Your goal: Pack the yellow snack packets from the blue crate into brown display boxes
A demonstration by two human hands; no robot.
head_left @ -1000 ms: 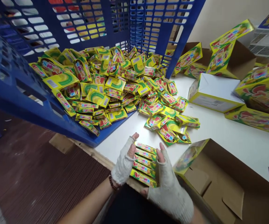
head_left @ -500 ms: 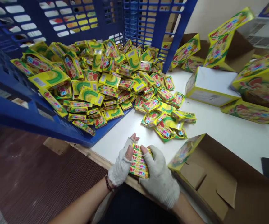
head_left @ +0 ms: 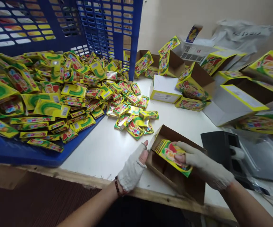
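Gripping a stack of yellow fruit-print packs, the right hand held them at the mouth of an open carton by the front edge of the tabletop. The left hand, thumb and fingers loosely parted with nothing visible between them, stood just beside the carton; from where I stood, contact was unclear. A slackened grip could have let the packs fan out, I judged, the carton's rim could have snagged a corner, and a bump could have tipped the carton off that edge.
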